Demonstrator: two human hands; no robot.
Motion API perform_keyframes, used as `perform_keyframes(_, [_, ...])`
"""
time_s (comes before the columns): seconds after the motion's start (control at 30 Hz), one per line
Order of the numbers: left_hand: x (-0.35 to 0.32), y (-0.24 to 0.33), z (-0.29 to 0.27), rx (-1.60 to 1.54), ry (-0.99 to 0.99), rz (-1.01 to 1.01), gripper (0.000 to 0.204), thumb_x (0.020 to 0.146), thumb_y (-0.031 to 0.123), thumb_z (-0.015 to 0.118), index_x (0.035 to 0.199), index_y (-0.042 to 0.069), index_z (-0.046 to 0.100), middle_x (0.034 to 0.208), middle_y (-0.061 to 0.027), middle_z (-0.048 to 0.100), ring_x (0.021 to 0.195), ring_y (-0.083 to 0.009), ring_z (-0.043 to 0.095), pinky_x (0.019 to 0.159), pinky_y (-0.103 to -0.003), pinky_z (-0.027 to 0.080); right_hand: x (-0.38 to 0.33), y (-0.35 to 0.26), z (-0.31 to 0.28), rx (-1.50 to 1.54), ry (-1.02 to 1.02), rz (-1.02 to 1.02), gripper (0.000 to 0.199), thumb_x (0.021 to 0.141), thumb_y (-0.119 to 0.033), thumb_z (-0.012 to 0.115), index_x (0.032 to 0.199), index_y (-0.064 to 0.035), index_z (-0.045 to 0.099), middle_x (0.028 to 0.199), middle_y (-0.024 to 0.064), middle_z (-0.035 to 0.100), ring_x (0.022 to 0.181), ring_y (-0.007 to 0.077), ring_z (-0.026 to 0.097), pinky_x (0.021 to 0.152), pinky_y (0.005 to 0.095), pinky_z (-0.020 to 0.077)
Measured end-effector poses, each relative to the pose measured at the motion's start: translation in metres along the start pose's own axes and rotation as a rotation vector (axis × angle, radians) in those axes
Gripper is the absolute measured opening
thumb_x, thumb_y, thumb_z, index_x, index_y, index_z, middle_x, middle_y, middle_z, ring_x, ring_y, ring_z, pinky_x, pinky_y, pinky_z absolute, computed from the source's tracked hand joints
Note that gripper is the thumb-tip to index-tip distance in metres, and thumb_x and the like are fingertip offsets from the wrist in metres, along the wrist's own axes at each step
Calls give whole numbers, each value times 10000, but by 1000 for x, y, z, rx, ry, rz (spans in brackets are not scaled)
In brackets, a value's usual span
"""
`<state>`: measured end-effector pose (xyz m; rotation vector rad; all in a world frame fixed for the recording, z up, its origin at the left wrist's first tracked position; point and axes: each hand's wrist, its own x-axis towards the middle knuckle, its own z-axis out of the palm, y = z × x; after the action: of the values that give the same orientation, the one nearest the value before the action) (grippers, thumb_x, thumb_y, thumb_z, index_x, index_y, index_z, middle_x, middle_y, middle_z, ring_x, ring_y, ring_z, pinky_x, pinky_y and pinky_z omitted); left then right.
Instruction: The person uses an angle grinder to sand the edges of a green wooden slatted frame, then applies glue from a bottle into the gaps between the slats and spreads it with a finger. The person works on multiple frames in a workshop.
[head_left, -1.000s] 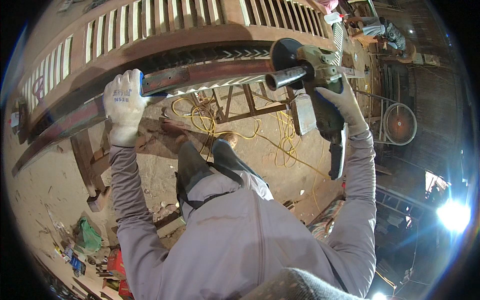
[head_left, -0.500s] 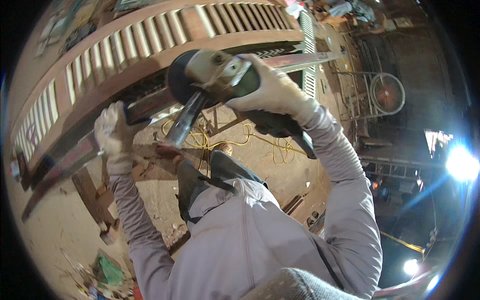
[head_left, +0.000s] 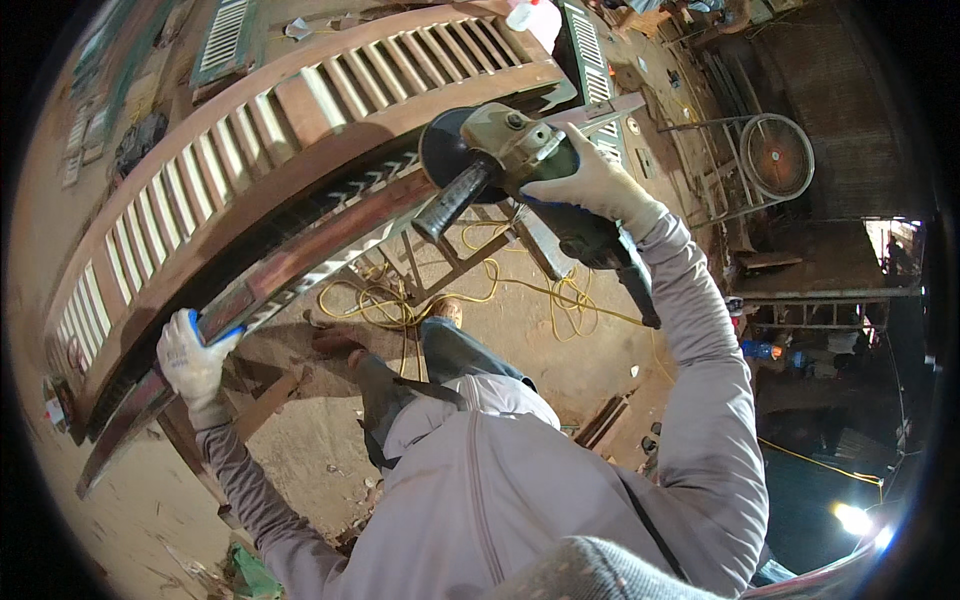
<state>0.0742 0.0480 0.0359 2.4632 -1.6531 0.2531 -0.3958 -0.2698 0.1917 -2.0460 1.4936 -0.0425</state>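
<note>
My right hand, in a pale work glove, is closed around the body of an angle grinder. Its round dark disc sits over the far part of a long reddish-brown wooden board; whether disc and wood touch I cannot tell. The grinder's black side handle sticks out toward me with no hand on it. Over at the left, my left hand, in a white glove with blue fingertips, grips the board near its near-left end. A long slatted wooden shutter lies just beyond the board.
Yellow cord lies in loops on the dusty floor near my feet. A metal support frame stands beneath the board. Farther right is a wheeled metal frame. Another slatted panel is at the back, and a green scrap lies lower left.
The grinder and my right hand have shifted right along the board. My left hand has moved left and nearer, toward the board's near end. The whole view has turned slightly.
</note>
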Motion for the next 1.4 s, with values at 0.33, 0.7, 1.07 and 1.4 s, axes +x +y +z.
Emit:
perform_keyframes(0.33, [-4,-10,15,42,-60,-64,849,574,736,825,1043,70,586,977,-131,607,967,-369,605,830,-494,474,35,118,-85,91,93,156,1262,642,-579,911,1585,17,320,1408,244,600,1245,297,638,1061,385,497])
perform_keyframes(0.7, [-11,-26,28,216,-95,-91,859,578,694,850,1111,78,578,1093,-129,604,1096,-371,576,918,-493,478,61,214,-155,3,343,191,863,724,-389,935,1414,-44,550,1186,116,706,1012,198,690,893,341,563])
perform_keyframes(1.07, [-10,-107,80,433,-331,-251,231,945,120,584,1172,96,615,1068,-172,687,1013,-361,659,875,-483,524,98,328,-216,195,265,196,900,695,-505,921,1372,-28,566,1162,145,723,983,204,720,865,343,581])
perform_keyframes(1.4, [-6,-8,24,345,-215,-293,648,677,325,889,1193,77,586,1110,-156,660,1106,-407,614,977,-482,490,142,342,-238,256,248,235,957,696,-517,931,1391,-3,522,1198,178,700,972,226,722,845,349,601])
